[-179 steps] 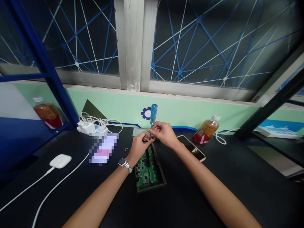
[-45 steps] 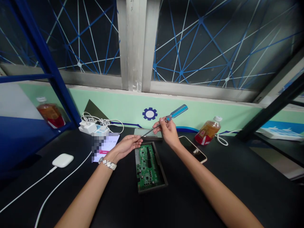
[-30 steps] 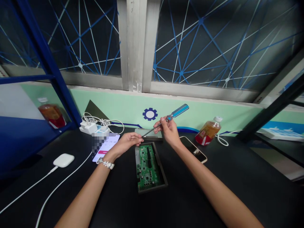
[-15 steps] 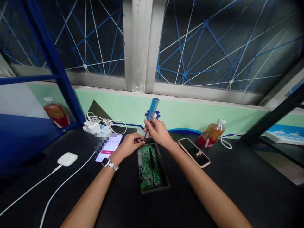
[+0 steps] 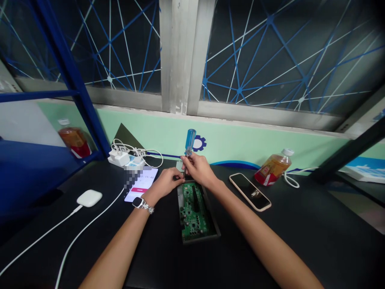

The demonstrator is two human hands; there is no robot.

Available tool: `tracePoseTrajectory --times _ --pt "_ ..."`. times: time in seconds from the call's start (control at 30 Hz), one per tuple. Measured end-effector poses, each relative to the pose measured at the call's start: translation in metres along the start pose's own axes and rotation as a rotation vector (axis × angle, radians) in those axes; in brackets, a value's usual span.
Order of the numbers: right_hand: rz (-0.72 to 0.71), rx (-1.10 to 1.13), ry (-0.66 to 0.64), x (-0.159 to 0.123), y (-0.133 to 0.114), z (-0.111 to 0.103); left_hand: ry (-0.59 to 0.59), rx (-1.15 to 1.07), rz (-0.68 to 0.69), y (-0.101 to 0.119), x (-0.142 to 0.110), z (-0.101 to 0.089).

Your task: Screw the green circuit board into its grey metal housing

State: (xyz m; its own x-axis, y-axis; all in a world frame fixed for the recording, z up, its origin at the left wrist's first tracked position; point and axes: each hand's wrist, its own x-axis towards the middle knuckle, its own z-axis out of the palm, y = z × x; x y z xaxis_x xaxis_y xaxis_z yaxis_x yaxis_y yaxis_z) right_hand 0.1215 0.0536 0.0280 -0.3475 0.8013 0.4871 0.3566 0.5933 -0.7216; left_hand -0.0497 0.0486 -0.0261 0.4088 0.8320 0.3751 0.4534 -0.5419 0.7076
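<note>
Lit phone (image 5: 143, 185), left of centre: digits "15" and "46" legible, part pixelated. Bottle (image 5: 272, 167), right: label too small to read. Green circuit board (image 5: 192, 206), dark components, in open grey housing (image 5: 214, 221), lower centre. Right hand (image 5: 197, 166) grips blue-handled screwdriver (image 5: 190, 139), near upright, above housing's upper edge. Left hand (image 5: 167, 182) beside its shaft; grip cannot be told.

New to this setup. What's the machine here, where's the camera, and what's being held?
There's no machine: these are a person's bare hands, seen by one head-worn camera looking forward and down. The right hand holds a screwdriver with a translucent blue handle nearly upright; the left hand is beside its tip. Below sits a green circuit board in a grey rectangular frame. Also on the black table: a lit phone, a beige-edged dark phone and a red-labelled plastic bottle.
</note>
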Motion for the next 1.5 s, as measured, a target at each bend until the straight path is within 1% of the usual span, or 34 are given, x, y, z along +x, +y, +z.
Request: tracePoseTrajectory --times 0.13,0.23,0.33,0.47,0.7,0.93,1.1,1.2,1.27,1.37,1.5 --pt "0.004 0.002 -0.017 0.0 0.0 -0.004 -0.004 -0.025 -0.013 -0.001 0.0 0.001" --pt "-0.001 0.02 -0.093 0.0 0.0 -0.011 0.003 -0.045 -0.023 -0.001 0.0 0.002" --pt "-0.004 0.054 -0.177 0.001 0.0 -0.018 0.001 -0.027 -0.005 0.0 0.0 0.002" --pt "0.015 0.076 -0.207 0.001 -0.001 -0.021 -0.021 0.019 0.023 0.001 0.0 0.001" --pt "0.036 0.127 -0.168 0.001 0.002 -0.019 -0.034 -0.012 0.004 0.001 0.001 0.001" --pt "0.032 0.124 -0.155 0.002 0.004 -0.019 -0.041 0.022 0.05 0.0 0.001 0.002" --pt "0.044 0.113 -0.134 0.002 0.003 -0.019 -0.067 0.066 0.078 0.0 0.0 0.002" --pt "0.053 0.117 -0.126 0.001 0.001 -0.019 -0.064 0.074 0.072 0.003 -0.001 0.001" --pt "0.067 0.117 -0.11 0.0 -0.001 -0.018 -0.039 0.055 0.045 0.006 -0.001 0.002" --pt "0.076 0.099 -0.067 0.0 -0.001 -0.014 0.043 -0.027 0.001 0.011 -0.001 0.006" --pt "0.043 -0.013 0.036 0.0 0.003 -0.007 0.159 -0.139 -0.03 0.013 0.0 0.013"
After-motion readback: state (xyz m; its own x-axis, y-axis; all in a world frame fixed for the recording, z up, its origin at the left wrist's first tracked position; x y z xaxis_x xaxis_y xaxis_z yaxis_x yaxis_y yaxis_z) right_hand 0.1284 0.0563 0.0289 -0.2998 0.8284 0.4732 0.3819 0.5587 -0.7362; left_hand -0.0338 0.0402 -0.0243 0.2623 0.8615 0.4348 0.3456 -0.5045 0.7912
